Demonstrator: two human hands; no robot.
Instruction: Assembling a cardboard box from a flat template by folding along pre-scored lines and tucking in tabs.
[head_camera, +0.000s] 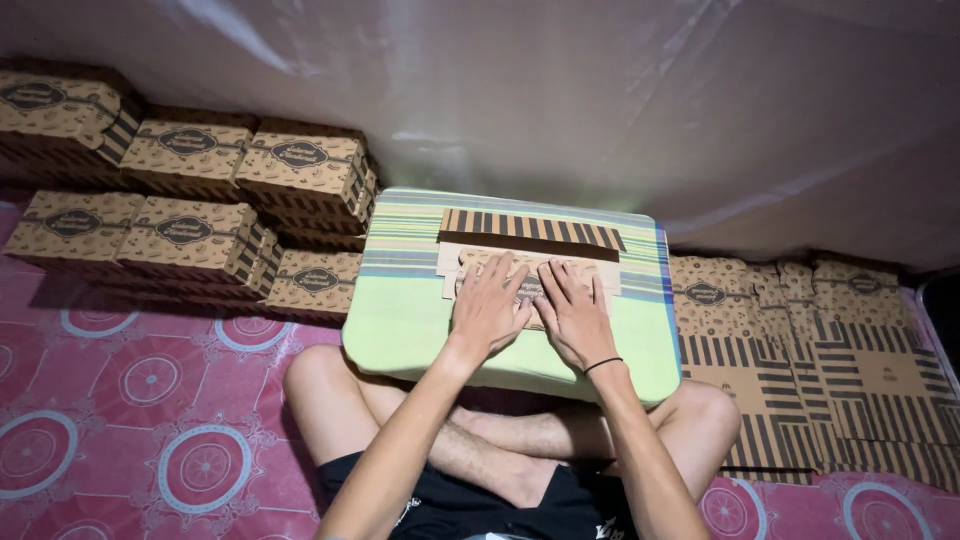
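Observation:
A flat, partly folded brown cardboard box blank (530, 240) with a striped flap lies on a green striped cushion (400, 320) resting across my crossed legs. My left hand (488, 308) presses flat on the left part of the cardboard, fingers spread. My right hand (574, 312), with a black band on its wrist, presses flat beside it on the right part. The two hands almost touch at the thumbs. Neither hand grips anything.
Stacks of folded brown patterned boxes (190, 235) stand at the left in two rows. A pile of flat unfolded box blanks (820, 350) lies at the right. A pink patterned mat (150, 400) covers the floor. A white plastic sheet (600, 100) hangs behind.

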